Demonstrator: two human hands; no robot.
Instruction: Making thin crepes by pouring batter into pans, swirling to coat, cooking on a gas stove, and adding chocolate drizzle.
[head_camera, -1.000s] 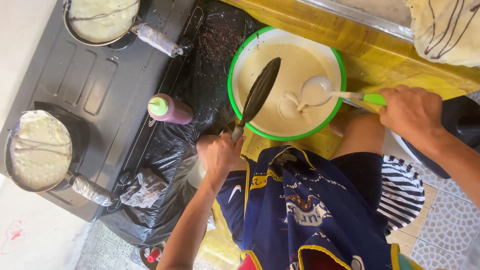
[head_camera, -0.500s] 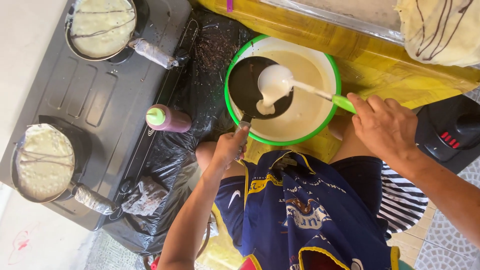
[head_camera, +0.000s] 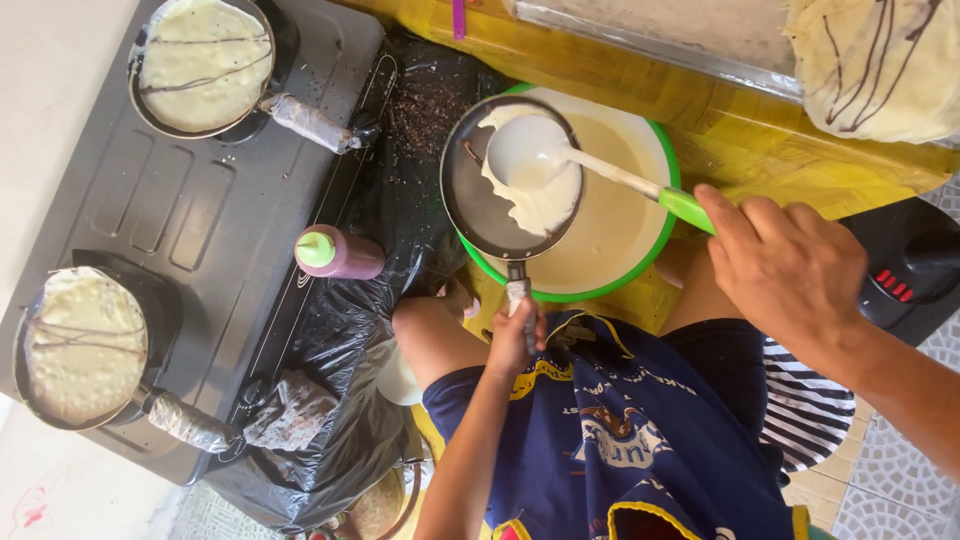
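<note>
My left hand grips the handle of a small black frying pan, held level over the left side of a green-rimmed white bowl of pale batter. My right hand holds the green handle of a white ladle. The ladle's cup rests over the pan, and a patch of batter spreads under it across the pan's right half.
A grey two-burner stove at the left carries two pans with thin crepes streaked with dark lines. A purple squeeze bottle lies on black plastic sheeting. Stacked crepes sit at the top right on a yellow surface.
The pan turned from edge-on to flat over the bowl. The ladle rose out of the bowl's batter, moved left over the pan, and batter now lies in the pan.
</note>
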